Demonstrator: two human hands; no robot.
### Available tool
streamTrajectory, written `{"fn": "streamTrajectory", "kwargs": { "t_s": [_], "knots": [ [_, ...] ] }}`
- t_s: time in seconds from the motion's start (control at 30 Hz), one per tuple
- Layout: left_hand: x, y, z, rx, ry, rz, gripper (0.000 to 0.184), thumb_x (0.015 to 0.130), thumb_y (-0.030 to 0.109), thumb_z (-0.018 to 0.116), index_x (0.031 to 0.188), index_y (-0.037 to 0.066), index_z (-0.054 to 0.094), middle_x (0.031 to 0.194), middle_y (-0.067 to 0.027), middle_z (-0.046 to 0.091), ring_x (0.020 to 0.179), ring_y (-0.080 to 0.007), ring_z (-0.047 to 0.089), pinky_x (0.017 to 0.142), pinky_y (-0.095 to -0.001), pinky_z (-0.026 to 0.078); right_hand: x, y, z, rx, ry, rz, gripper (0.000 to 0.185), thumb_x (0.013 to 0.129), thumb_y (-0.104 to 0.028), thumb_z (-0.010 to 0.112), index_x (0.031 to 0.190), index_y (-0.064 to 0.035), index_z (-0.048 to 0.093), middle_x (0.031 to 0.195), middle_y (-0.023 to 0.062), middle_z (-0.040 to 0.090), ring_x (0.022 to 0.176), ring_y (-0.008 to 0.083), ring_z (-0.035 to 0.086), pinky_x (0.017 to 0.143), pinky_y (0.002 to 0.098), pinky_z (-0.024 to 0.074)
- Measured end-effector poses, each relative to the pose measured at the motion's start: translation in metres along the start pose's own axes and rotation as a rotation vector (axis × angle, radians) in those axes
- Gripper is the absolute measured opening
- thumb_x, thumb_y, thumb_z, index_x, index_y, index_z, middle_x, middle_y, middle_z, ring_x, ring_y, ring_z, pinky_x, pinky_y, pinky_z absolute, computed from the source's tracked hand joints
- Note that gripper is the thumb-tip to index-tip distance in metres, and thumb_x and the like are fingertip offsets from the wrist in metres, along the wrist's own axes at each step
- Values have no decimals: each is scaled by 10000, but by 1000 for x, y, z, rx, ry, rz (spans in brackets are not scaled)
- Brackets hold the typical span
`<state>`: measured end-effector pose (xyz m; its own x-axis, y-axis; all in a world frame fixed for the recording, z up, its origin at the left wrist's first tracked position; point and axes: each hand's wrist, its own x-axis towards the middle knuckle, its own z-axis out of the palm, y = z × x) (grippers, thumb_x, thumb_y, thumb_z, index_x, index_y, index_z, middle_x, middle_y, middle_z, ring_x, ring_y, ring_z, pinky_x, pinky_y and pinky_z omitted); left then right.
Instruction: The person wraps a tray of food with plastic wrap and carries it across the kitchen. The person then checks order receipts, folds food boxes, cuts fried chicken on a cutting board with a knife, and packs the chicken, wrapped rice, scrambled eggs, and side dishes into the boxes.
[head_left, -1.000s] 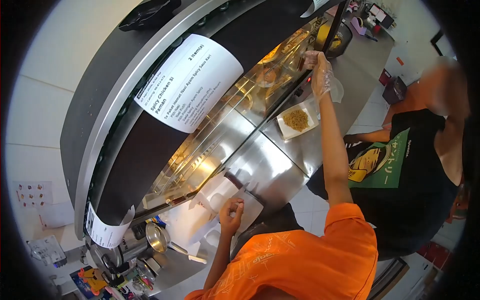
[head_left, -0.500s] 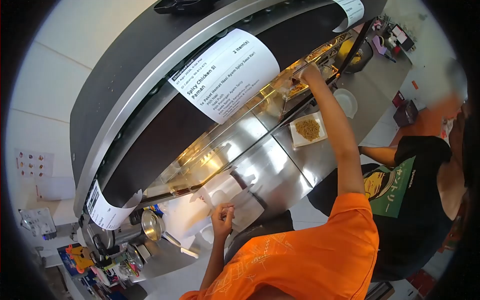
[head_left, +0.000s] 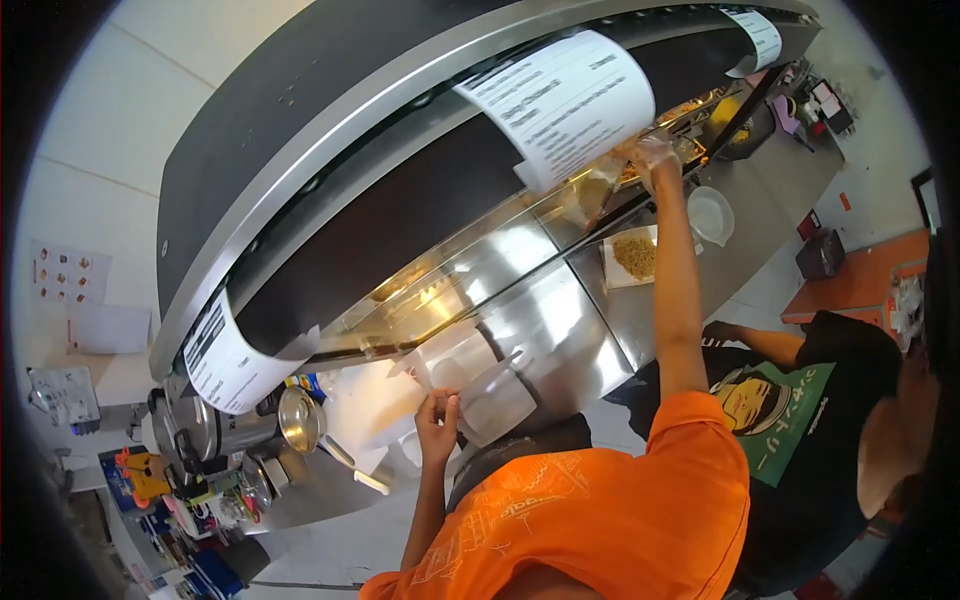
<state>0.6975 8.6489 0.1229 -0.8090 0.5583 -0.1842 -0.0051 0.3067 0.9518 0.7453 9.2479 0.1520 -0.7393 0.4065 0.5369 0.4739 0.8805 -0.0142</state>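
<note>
My right hand [head_left: 657, 163], in a thin clear plastic glove, reaches into the lit food warmer by the trays of fried food [head_left: 690, 150]. Its fingers are blurred, and what they hold, if anything, cannot be made out. Lower left, my bare left hand [head_left: 437, 425] has its fingers curled together at the near edge of an open pale food box [head_left: 455, 350]. Whether it pinches that edge is not clear. The box's translucent lid [head_left: 497, 405] leans out beside the hand. Partly behind my right forearm lies a paper-lined tray of brown crumbs [head_left: 634, 258].
Printed order slips [head_left: 565, 105] hang from the curved warmer hood [head_left: 330, 150] above the steel counter [head_left: 560, 330]. A white bowl [head_left: 711, 215] stands right of my forearm. A metal pan [head_left: 301, 420] sits at the left. A co-worker in a black shirt [head_left: 800, 440] stands close by on my right.
The view has shifted, so hood and slips sit further right. My right hand has drawn back slightly, showing its gloved back. My left hand has moved up against the box edge.
</note>
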Motion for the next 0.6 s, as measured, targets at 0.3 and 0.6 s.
{"fn": "streamTrajectory", "kwargs": {
  "t_s": [0.3,0.6],
  "knots": [
    [-14,-12,-16,-140,69,-2,107,935,104,605,1006,26,617,760,11,599,627,-49,529,600,-201,427,-63,-48,-32,850,850,428,323,788,-147,732,1067,-66,589,1083,85,626,977,214,600,883,344,494],
    [-37,-10,-56,-274,142,-5,142,941,157,610,980,21,603,774,-8,605,636,-57,525,612,-207,423,-174,-284,-47,1465,-694,490,359,727,-119,759,1049,-82,607,1001,37,657,929,161,647,790,295,528]
  ]
}}
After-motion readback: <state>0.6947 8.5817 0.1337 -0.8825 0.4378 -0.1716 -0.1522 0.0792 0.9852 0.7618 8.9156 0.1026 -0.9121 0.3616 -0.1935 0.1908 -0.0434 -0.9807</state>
